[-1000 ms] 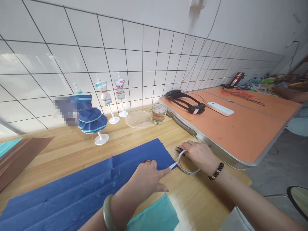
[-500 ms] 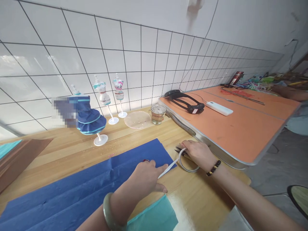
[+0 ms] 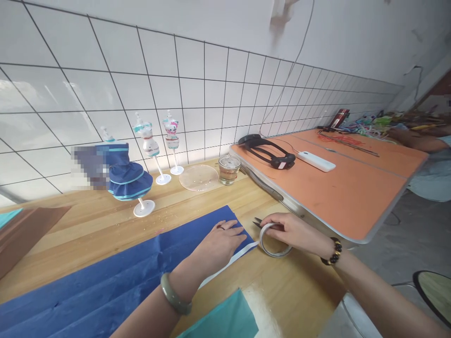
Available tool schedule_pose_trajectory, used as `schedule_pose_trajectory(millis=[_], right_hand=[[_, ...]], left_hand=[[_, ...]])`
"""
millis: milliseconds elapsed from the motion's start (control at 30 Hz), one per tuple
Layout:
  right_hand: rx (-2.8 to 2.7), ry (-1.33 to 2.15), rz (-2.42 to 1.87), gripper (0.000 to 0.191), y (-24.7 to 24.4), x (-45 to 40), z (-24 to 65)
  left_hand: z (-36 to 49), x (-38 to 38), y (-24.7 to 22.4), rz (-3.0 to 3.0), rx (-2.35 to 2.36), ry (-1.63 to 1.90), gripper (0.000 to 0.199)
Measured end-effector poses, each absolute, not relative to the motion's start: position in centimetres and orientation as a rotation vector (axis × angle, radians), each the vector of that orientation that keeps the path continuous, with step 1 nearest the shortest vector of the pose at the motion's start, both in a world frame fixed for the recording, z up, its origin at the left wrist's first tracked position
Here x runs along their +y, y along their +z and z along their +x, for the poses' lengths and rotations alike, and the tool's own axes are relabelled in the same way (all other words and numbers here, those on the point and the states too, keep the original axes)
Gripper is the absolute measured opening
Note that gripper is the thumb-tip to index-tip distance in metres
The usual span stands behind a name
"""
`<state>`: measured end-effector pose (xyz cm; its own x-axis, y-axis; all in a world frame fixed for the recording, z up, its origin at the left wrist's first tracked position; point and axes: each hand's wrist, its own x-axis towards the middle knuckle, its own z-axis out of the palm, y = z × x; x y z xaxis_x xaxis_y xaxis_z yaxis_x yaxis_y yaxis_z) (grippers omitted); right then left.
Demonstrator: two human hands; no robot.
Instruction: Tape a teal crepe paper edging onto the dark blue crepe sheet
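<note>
A long blue sheet (image 3: pixel 141 263) lies across the wooden table. My left hand (image 3: pixel 220 244) rests flat on its right end, fingers spread, beside a white tape strip (image 3: pixel 243 252) that runs along the sheet's front edge and passes partly under the hand. The strip leads to a white tape roll (image 3: pixel 262 241), which my right hand (image 3: pixel 285 230) grips at its upper rim. Dark scissor tips (image 3: pixel 258 222) poke out beside my right fingers; the rest is hidden. A teal sheet (image 3: pixel 225 317) lies nearer me.
Behind are a mannequin in a blue dress (image 3: pixel 130 180), two small mannequins (image 3: pixel 150 146), a clear disc (image 3: pixel 199 178) and a glass jar (image 3: pixel 229 170). An orange table (image 3: pixel 324 197) on the right bears a black headset (image 3: pixel 268 150) and white phone (image 3: pixel 316 161). Brown sheets (image 3: pixel 28 234) lie left.
My left hand has moved from pointing at the strip to lying flat on the blue sheet. The tape now stretches along the sheet's edge, and my right hand has shifted slightly lower with the roll.
</note>
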<state>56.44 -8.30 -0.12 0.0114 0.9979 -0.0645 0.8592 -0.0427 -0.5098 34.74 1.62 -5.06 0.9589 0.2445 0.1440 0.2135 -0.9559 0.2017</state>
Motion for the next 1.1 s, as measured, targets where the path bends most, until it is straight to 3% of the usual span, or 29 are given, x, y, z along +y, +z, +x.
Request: schedule_pose_trajectory(millis=[233,533,1100], right_hand=[[-1.764,0.841,-1.893,0.026,1.9,-9.7,55.5],[-1.903,0.668,-1.897,0.018,2.6,-11.2,54.6],[-2.126,0.433,-1.776,0.021,3.2,-12.4,53.0]], left_hand=[[34.6,1.8,-6.6,2.864,0.340,0.286,0.034],[34.7,1.6,-5.8,2.805,0.347,0.292,0.034],[34.6,1.6,-6.2,2.804,0.364,0.336,0.034]])
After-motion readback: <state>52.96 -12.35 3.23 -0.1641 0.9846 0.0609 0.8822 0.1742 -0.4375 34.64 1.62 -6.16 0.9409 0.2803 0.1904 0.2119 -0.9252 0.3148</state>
